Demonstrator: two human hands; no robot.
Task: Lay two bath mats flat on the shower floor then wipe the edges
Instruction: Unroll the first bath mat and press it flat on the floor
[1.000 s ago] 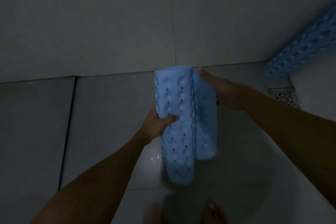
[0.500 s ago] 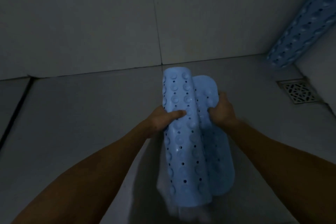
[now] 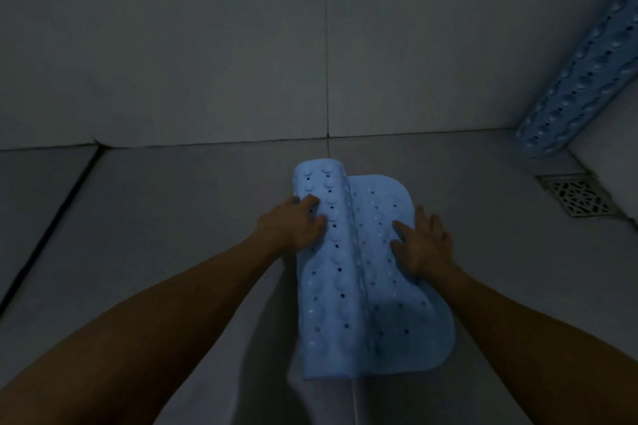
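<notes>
Lighting dim, bluish-grey throughout. Wall (image 3: pixel 172 45) beyond the hands: large plain tiles, one vertical grout line (image 3: pixel 326 45) running down to the floor joint. Floor (image 3: pixel 165 224) under the hands: large pale tiles, with a dark straight joint (image 3: pixel 51 231) far to their left. Square metal drain grate (image 3: pixel 577 196) set in the floor to their right, near the corner.

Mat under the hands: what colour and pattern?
Light blue mat, dotted with small holes and round suction bumps; head view.

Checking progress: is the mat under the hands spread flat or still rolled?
Half unrolled: the mat has its right part flat under the right hand; the left hand rests on the roll.
</notes>
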